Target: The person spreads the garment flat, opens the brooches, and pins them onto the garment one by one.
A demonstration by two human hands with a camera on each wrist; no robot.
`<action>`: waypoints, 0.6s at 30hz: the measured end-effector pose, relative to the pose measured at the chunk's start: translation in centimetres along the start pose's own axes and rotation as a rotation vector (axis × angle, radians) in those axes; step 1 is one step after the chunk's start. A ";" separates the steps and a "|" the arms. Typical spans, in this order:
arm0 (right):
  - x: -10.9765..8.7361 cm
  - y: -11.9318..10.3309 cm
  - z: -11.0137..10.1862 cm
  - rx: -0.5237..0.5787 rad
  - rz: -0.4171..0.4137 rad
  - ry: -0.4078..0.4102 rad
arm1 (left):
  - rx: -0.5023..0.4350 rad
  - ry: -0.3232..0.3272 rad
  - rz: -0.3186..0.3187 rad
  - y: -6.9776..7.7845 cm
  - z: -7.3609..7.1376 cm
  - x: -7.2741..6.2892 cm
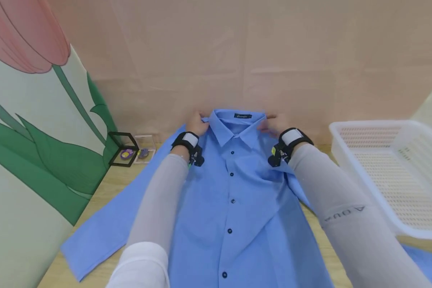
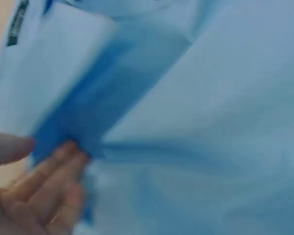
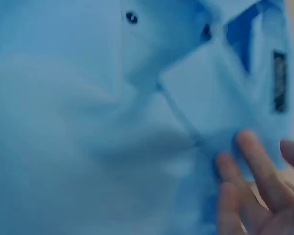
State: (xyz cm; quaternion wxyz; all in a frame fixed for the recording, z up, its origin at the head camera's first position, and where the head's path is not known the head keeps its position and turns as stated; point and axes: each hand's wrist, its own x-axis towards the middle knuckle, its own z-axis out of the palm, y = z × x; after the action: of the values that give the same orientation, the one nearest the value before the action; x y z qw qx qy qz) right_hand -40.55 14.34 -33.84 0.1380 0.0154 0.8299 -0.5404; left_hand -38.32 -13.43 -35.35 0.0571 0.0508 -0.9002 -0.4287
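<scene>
The blue button-up shirt (image 1: 201,224) lies on the surface (image 1: 109,186), its long axis running from the collar (image 1: 220,130) towards us. Our left hand (image 1: 197,125) and right hand (image 1: 276,125) flank that collar about equally near, each grip unclenched, fingers (image 3: 262,169) touching fabric.

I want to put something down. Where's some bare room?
The white basket looks bare inside. Bits of table show between the flowery wall and the blue sleeve, and between that sleeve and the left arm. The middle is crowded: the shirt covers it, with the left hand and right hand beside its collar.
</scene>
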 end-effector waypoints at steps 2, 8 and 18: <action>0.2 0.9 0.7 -0.026 0.036 -0.097 | 0.087 -0.059 -0.015 -0.8 0.6 0.0; -2.5 3.3 2.3 -0.380 -0.181 -0.229 | 0.272 -0.260 0.049 -3.2 -0.3 -2.6; -11.0 9.4 2.8 -0.921 -0.489 -0.180 | 0.622 -0.586 0.393 -7.3 -2.4 -10.2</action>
State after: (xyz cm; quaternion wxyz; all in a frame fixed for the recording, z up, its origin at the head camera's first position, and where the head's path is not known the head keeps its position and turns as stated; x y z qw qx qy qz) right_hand -27.72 17.08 -40.57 0.0709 -0.2874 0.9456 -0.1353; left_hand -27.62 -18.43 -40.16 -0.1375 -0.2290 -0.9567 -0.1158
